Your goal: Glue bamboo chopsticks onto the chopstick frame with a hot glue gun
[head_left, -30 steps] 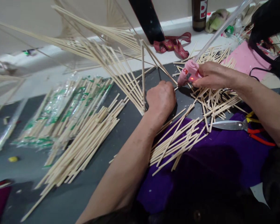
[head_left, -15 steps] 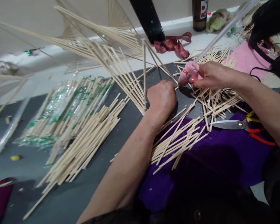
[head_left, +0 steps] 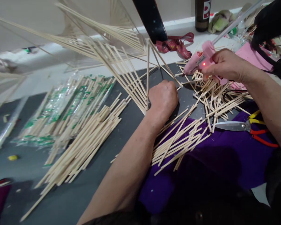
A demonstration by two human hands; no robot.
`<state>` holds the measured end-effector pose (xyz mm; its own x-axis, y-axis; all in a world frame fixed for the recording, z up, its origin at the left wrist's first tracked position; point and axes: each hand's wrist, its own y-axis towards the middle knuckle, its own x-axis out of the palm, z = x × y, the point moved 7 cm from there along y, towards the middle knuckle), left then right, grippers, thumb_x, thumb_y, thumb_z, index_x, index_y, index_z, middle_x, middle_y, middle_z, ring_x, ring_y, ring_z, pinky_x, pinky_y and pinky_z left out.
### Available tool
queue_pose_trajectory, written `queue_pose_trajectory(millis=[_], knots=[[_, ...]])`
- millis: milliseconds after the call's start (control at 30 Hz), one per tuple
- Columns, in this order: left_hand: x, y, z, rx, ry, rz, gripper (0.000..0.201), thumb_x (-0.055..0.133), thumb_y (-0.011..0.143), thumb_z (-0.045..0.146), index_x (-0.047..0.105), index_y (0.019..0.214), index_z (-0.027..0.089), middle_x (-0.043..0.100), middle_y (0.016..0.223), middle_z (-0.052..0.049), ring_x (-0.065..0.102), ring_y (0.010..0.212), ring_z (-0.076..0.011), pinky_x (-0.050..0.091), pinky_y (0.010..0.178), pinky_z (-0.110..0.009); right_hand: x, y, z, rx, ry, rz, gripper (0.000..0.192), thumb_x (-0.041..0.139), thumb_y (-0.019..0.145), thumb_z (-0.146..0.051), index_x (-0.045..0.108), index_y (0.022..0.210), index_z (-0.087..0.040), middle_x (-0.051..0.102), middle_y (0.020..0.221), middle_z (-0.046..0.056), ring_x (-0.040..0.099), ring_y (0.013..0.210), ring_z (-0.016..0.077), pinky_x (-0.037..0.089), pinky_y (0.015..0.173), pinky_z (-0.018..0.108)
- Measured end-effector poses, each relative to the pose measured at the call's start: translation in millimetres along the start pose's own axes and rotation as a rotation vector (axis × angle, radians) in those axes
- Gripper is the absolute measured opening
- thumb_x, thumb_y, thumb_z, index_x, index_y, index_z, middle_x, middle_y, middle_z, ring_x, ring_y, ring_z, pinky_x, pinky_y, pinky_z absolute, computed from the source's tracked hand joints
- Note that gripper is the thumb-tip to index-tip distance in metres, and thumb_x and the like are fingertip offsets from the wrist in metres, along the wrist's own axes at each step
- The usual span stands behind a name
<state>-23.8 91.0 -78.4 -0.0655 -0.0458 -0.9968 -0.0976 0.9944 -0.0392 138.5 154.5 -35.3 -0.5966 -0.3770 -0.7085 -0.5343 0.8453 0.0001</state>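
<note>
My left hand [head_left: 163,97] is closed in a fist on the dark table, pinching the foot of a thin bamboo stick of the stick structure [head_left: 112,53] that fans up and to the left. My right hand [head_left: 226,65] grips a pink glue gun [head_left: 201,59] with a clear glue stick out the back and a red light lit; its nozzle points left, raised above the sticks and apart from the joint beside my left hand. Loose bamboo sticks [head_left: 178,137] lie under and between both arms.
Wrapped chopstick packs [head_left: 61,109] and a long pile of bare sticks [head_left: 84,143] lie at left. Scissors with red and yellow handles [head_left: 243,126] rest on purple cloth [head_left: 213,156]. A dark bottle [head_left: 202,14], a red ribbon [head_left: 175,43] and black cables sit at the back.
My right hand has lifted the glue gun up and to the right, away from the joint. My left hand stays in place on the stick.
</note>
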Motion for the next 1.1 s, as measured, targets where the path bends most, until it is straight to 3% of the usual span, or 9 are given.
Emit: queue_pose_trajectory(millis=[100,233,333,400,467,567,733,867,1100], knots=[[-0.3,0,0,0.007,0.0,0.012,0.043,0.03,0.09,0.024,0.068,0.105,0.012,0.067,0.108,-0.018,0.063,0.097,-0.0345,0.046,0.077,-0.04,-6,3,13,0.069,0.12,0.055,0.012,0.063,0.08,-0.024,0.064,0.075,-0.013,0.053,0.055,-0.001,0.047,0.047,0.0086,0.033,0.046,0.022],[0.4,0,0,0.008,-0.01,0.006,0.043,0.029,0.089,0.023,0.067,0.106,0.012,0.067,0.109,-0.017,0.063,0.098,-0.0347,0.047,0.078,-0.04,-16,5,30,0.203,0.06,0.15,0.018,0.064,0.078,-0.031,0.062,0.071,-0.014,0.051,0.055,0.0,0.049,0.048,0.0102,0.033,0.045,0.023],[0.8,-1,-1,0.008,-0.019,0.0,0.044,0.028,0.09,0.023,0.067,0.107,0.012,0.067,0.11,-0.017,0.062,0.099,-0.0341,0.046,0.08,-0.041,-26,4,30,0.279,-0.253,0.204,0.027,0.061,0.079,-0.042,0.066,0.073,-0.016,0.051,0.058,0.001,0.051,0.056,0.0133,0.036,0.05,0.025],[1.5,0,-1,0.01,-0.024,-0.003,0.044,0.028,0.09,0.024,0.067,0.107,0.012,0.067,0.11,-0.017,0.062,0.099,-0.0333,0.046,0.08,-0.04,-28,3,25,0.298,-0.547,0.207,0.031,0.056,0.081,-0.045,0.07,0.077,-0.017,0.061,0.067,0.007,0.058,0.07,0.0207,0.041,0.06,0.031],[2.1,0,-2,0.015,-0.03,0.002,0.044,0.029,0.09,0.024,0.067,0.107,0.012,0.067,0.11,-0.018,0.063,0.098,-0.0325,0.046,0.079,-0.039,-26,1,13,0.251,-0.783,0.239,0.034,0.052,0.084,-0.041,0.072,0.089,-0.014,0.068,0.084,0.014,0.062,0.083,0.0293,0.043,0.068,0.038],[2.6,0,-3,0.022,-0.049,0.021,0.044,0.03,0.091,0.024,0.068,0.108,0.013,0.067,0.11,-0.018,0.064,0.094,-0.0306,0.046,0.077,-0.038,-8,-1,-12,0.024,-0.854,0.302,0.036,0.045,0.09,-0.035,0.07,0.105,-0.014,0.066,0.107,0.017,0.06,0.095,0.0328,0.043,0.074,0.043],[2.0,-2,-3,0.019,-0.073,0.039,0.042,0.031,0.093,0.026,0.068,0.107,0.015,0.068,0.108,-0.017,0.064,0.093,-0.0279,0.046,0.077,-0.035,57,3,-39,-0.362,-0.886,0.036,0.038,0.035,0.096,-0.022,0.072,0.101,-0.017,0.064,0.111,0.012,0.055,0.101,0.028,0.04,0.077,0.039],[1.0,-4,-3,0.006,-0.071,0.045,0.041,0.031,0.094,0.028,0.067,0.109,0.015,0.067,0.11,-0.015,0.065,0.092,-0.0275,0.046,0.076,-0.034,81,11,-33,-0.389,-0.946,-0.06,0.033,0.038,0.093,-0.016,0.071,0.1,-0.016,0.063,0.106,0.012,0.054,0.098,0.0264,0.038,0.073,0.036],[2.6,-5,-3,0.017,-0.077,0.064,0.041,0.031,0.095,0.028,0.067,0.107,0.015,0.068,0.11,-0.015,0.065,0.089,-0.0272,0.046,0.074,-0.035,84,15,-26,-0.347,-0.888,-0.085,0.031,0.039,0.091,-0.013,0.069,0.1,-0.014,0.063,0.104,0.013,0.054,0.097,0.0258,0.037,0.075,0.036]])
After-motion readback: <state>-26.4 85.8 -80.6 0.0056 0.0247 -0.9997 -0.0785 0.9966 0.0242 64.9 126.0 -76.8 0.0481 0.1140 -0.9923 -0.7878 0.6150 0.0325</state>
